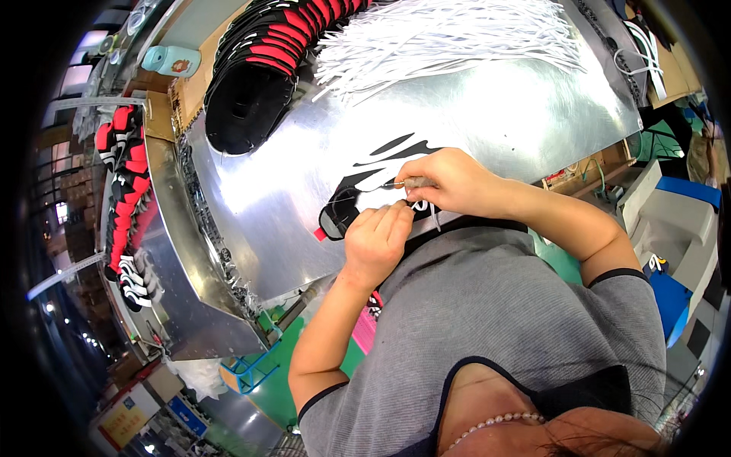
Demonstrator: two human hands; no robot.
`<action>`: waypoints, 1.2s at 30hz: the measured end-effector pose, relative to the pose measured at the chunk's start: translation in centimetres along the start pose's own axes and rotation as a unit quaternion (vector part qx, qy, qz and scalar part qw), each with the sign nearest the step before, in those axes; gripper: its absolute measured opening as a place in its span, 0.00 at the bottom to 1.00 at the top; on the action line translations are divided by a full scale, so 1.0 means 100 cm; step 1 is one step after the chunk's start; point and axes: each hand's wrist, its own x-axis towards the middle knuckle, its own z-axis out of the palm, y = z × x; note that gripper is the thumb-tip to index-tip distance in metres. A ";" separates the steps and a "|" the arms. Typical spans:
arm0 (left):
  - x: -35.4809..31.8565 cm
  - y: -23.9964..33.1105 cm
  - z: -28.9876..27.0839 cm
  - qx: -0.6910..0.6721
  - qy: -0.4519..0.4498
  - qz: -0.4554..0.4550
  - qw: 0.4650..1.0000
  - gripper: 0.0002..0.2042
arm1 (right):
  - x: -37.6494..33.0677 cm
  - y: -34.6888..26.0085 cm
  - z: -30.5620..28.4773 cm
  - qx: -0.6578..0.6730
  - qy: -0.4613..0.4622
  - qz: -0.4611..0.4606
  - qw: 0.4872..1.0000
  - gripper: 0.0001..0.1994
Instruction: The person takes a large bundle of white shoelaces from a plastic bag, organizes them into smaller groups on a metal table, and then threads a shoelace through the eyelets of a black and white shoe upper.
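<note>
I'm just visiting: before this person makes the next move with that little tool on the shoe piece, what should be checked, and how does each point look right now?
1. Left hand presses on the black shoe upper: ok.
2. Right hand grips the thin tool: ok.
3. Tool tip is on the upper: cannot tell.
4. Upper lies flat on the metal table: ok.
5. White laces lie away from the hands: ok.
</note>
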 end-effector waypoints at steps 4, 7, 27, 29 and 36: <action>0.001 -0.001 0.000 -0.053 -0.038 -0.036 0.997 0.08 | 0.004 -0.023 -0.024 0.041 0.110 -0.021 0.993 0.10; 0.004 -0.006 -0.007 -0.095 -0.061 -0.045 0.993 0.10 | 0.021 -0.044 -0.055 0.248 0.259 -0.099 0.928 0.08; 0.009 0.004 0.004 -0.243 0.115 -0.443 0.855 0.13 | 0.003 -0.010 0.007 0.144 0.122 0.019 0.982 0.14; 0.011 0.007 0.002 -0.260 0.122 -0.445 0.848 0.13 | -0.006 -0.013 0.003 0.092 0.097 0.036 0.990 0.11; 0.013 0.011 -0.001 -0.222 0.108 -0.452 0.857 0.13 | -0.013 -0.011 0.005 -0.047 0.102 -0.034 0.993 0.05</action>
